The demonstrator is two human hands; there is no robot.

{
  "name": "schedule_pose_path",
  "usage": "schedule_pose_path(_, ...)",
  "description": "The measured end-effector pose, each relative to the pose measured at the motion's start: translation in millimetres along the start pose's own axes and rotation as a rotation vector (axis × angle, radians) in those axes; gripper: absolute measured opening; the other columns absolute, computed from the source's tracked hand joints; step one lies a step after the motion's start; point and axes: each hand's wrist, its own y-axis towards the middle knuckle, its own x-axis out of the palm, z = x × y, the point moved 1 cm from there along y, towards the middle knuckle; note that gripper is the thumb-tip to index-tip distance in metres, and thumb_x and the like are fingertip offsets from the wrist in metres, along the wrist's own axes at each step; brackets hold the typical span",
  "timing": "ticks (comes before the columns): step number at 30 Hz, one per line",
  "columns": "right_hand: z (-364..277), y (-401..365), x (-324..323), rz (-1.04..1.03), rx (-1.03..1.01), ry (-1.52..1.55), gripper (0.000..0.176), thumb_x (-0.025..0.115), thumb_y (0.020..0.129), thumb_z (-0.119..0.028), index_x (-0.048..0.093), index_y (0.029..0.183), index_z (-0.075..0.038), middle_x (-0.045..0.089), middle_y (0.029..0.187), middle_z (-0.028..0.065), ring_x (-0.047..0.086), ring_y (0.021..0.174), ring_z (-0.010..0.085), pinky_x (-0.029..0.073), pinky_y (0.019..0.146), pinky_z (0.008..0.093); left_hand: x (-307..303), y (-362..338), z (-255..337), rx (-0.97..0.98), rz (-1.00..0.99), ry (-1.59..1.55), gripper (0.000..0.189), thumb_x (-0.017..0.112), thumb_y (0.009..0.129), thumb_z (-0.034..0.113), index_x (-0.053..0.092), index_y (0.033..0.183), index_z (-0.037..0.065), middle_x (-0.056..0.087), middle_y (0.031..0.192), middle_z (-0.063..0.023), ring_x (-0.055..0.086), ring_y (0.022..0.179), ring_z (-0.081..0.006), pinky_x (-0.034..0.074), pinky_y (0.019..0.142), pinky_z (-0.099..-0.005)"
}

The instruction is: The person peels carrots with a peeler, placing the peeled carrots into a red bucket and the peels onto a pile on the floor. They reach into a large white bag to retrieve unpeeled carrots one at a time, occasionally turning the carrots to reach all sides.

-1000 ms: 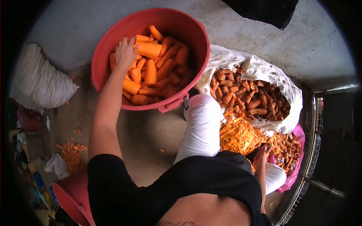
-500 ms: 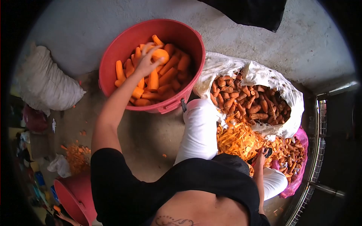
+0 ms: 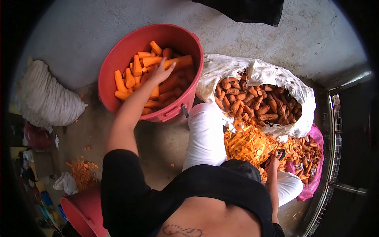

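Observation:
My left hand [image 3: 158, 74] reaches into a big red tub [image 3: 114, 59] and lies with spread fingers on the peeled orange carrots [image 3: 169, 85] heaped inside; a long carrot [image 3: 177, 62] rests just past its fingertips. My right hand [image 3: 272, 162] is low beside my knee, at the edge of a pile of orange peelings [image 3: 246, 144], curled around a small dark tool [image 3: 279, 154]. Behind the peelings stands an open white sack [image 3: 306, 98] full of unpeeled brown carrots [image 3: 256, 103].
A pink bag [image 3: 314, 173] of carrot scraps sits at the right by a metal grate [image 3: 334, 154]. A stuffed white sack [image 3: 43, 98] lies at the left. A second red bucket [image 3: 83, 209] and scattered peelings [image 3: 82, 172] are at bottom left. Concrete floor lies between.
My left hand moved across the tub from its left side toward the middle, held a carrot half a second ago, and now lies spread on the heap. The right hand stayed put.

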Motion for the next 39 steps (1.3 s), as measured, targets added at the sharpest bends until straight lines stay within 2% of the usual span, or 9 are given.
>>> schedule_pose_path(5,19.3,31.4,-2.5,-0.039,0.018,-0.065,0.067,0.051,0.09,-0.051,0.016,0.144,-0.032,0.051,0.062,0.0028,0.041,0.037,0.0138,0.033,0.031,0.027,22.8,3.5,-20.3,0.232,-0.008,-0.031,0.066,0.044,0.087,0.06,0.025,0.144,0.032,0.025,0.146,-0.0228,0.033,0.131,-0.0427,0.028,0.106,-0.0505)
schedule_pose_path(14,6.8,24.5,3.2,-0.057,0.04,-0.087,0.063,0.049,0.093,-0.044,0.016,0.145,-0.029,0.062,0.087,0.0048,0.041,0.039,0.0119,0.031,0.031,0.025,-89.0,14.1,-112.9,-0.249,0.305,0.51,0.07,0.037,0.091,0.054,0.024,0.144,0.011,0.034,0.143,-0.0197,0.034,0.131,-0.0383,0.018,0.107,-0.0623)
schedule_pose_path(23,13.7,41.1,7.2,-0.083,-0.011,-0.022,0.069,0.052,0.091,-0.047,0.013,0.145,-0.03,0.063,0.091,0.0066,0.043,0.04,0.0124,0.032,0.031,0.0252,-113.9,-18.8,-89.0,-0.541,-0.552,-0.122,0.057,0.048,0.092,0.045,0.047,0.13,0.003,0.067,0.101,-0.0176,0.061,0.097,-0.0253,0.045,0.087,-0.0381)
schedule_pose_path(24,-19.9,2.0,20.0,-0.067,-0.037,-0.076,0.06,0.052,0.088,-0.056,0.054,0.116,-0.003,0.05,0.058,0.0011,0.036,0.039,0.0084,0.027,0.039,0.0238,-121.0,-26.4,-68.0,-0.489,-0.555,-0.046,0.053,0.052,0.091,0.045,0.053,0.125,0.004,0.069,0.094,-0.0157,0.062,0.084,-0.0204,0.047,0.078,-0.0304)
schedule_pose_path(27,-34.7,10.5,19.1,-0.09,-0.079,-0.179,0.055,0.053,0.087,-0.056,0.06,0.099,-0.002,0.038,0.048,-0.0027,0.033,0.034,0.0082,0.025,0.034,0.0243,-114.2,14.8,-87.4,-0.194,0.004,-0.152,0.046,0.049,0.094,0.04,0.055,0.124,0.006,0.067,0.1,-0.0158,0.064,0.084,-0.0188,0.049,0.076,-0.0298)
schedule_pose_path(30,-61.2,13.9,15.5,-0.15,-0.07,-0.214,0.046,0.059,0.087,-0.047,0.06,0.101,-0.004,0.04,0.049,-0.0032,0.035,0.035,0.0077,0.026,0.035,0.0226,-123.7,-32.1,54.6,0.223,0.382,-0.501,0.04,0.046,0.097,0.032,0.054,0.126,0.007,0.064,0.11,-0.0139,0.065,0.092,-0.0186,0.051,0.076,-0.0306)
schedule_pose_path(32,-90.5,6.4,9.6,-0.296,-0.235,-0.248,0.03,0.066,0.085,-0.031,0.06,0.1,-0.006,0.045,0.052,-0.0036,0.039,0.038,0.0069,0.028,0.036,0.0214,-109.0,-67.6,152.7,0.434,0.24,-0.646,0.04,0.045,0.097,0.03,0.05,0.129,0.008,0.064,0.109,-0.0137,0.063,0.088,-0.0195,0.051,0.073,-0.0314)
schedule_pose_path(36,-116.8,11.4,-10.5,-0.449,-0.299,-0.375,0.025,0.065,0.081,-0.014,0.059,0.104,-0.006,0.05,0.057,-0.0024,0.041,0.04,0.007,0.03,0.036,0.0221,-45.1,-107.5,292.6,0.617,-0.789,-0.318,0.049,0.047,0.095,0.027,0.036,0.139,0.009,0.066,0.097,-0.0143,0.057,0.062,-0.0192,0.049,0.059,-0.0332)
schedule_pose_path(39,-113.2,10.9,-13.3,-0.331,-0.331,-0.267,0.029,0.064,0.082,-0.012,0.056,0.109,-0.006,0.049,0.057,-0.0021,0.04,0.039,0.0074,0.03,0.036,0.0221,69.8,-103.5,310.1,0.86,-0.838,0.159,0.054,0.048,0.092,0.039,0.033,0.139,0.015,0.064,0.107,-0.0164,0.055,0.069,-0.0253,0.047,0.064,-0.0385)
